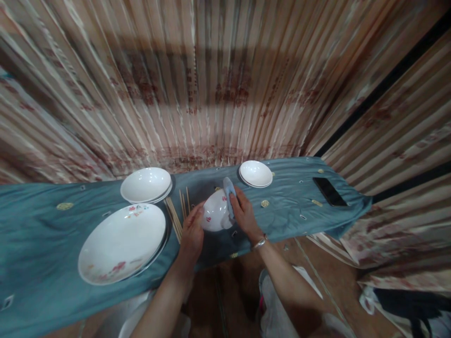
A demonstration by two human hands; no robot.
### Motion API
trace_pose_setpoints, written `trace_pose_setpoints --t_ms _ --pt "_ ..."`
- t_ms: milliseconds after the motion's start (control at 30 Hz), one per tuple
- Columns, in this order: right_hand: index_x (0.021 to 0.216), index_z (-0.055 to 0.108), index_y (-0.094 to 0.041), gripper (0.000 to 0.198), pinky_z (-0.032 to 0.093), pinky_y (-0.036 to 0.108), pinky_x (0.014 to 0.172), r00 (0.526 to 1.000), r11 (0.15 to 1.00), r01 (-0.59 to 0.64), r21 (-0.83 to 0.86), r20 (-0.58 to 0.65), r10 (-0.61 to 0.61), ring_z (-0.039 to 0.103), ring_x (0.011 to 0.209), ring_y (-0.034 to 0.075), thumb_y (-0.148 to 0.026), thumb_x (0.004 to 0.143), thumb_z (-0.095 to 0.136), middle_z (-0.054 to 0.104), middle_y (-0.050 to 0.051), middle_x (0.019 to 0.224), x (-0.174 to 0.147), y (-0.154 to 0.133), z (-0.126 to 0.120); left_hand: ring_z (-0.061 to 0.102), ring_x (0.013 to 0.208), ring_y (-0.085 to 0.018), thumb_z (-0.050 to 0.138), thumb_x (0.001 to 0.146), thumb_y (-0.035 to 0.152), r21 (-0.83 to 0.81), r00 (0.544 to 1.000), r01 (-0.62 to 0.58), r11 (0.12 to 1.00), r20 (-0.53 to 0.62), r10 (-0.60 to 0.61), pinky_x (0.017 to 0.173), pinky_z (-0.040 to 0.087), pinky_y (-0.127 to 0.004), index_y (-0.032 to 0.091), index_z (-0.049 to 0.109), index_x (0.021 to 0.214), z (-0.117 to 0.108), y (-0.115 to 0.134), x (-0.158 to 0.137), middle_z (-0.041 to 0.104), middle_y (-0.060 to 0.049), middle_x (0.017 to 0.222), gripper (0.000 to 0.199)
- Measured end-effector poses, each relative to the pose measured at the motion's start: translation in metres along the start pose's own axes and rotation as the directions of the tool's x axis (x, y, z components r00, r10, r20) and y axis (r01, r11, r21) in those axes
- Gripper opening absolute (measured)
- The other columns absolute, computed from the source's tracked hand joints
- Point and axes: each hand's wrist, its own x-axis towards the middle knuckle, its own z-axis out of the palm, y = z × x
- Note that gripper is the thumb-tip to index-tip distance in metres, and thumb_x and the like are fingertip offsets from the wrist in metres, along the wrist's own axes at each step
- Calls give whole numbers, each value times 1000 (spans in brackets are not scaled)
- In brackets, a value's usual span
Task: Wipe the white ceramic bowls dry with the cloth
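A white bowl (215, 212) with small pink flowers is tilted on its side above the cloth-covered table, its outer surface towards me. My left hand (193, 230) grips the bowl at its left edge. Against the bowl's right side, my right hand (244, 212) presses a light blue cloth (229, 188), fingers closed round it. Just left of my left hand lie several wooden chopsticks (173, 217). Beyond my right hand, small white bowls (256, 172) sit stacked one in another.
Large oval plates (123, 246) with floral rims are stacked on the left, with stacked white bowls (146, 184) behind them. A black phone (330, 191) lies at the right end of the teal tablecloth (289, 202). Patterned curtains (225, 94) hang behind and to the right.
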Motion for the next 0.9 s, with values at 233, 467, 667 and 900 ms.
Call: trace_pose_setpoints --t_ms 233,467,667,900 --pt "136 51 -20 42 41 46 109 992 987 123 -105 36 -120 51 128 25 -31 99 35 57 14 135 -5 -6 -1 62 68 -16 68 74 44 53 998 -41 998 49 38 60 46 -24 17 71 89 3 4 -6 72 -3 80 31" --pt "139 48 -21 43 26 53 115 925 870 364 -333 235 -297 31 142 27 -30 97 41 48 12 145 -17 -29 5 62 72 -15 68 72 41 -9 998 -38 999 56 39 68 48 -25 18 68 93 1 -4 -3 71 -2 84 31" --pt "139 48 -23 42 20 54 116 916 833 381 -402 288 -280 30 142 28 -30 97 42 49 9 144 -19 -36 7 66 84 -21 68 69 38 8 999 -12 1000 43 11 77 52 -33 18 69 93 -2 -7 2 72 -5 90 31" --pt "138 47 -21 42 29 48 114 968 933 240 -269 144 -208 39 137 25 -31 98 37 50 11 142 -14 -18 4 66 95 -27 67 70 35 -6 1000 -1 1000 9 1 80 54 -36 19 74 83 2 -4 -1 74 -8 81 22"
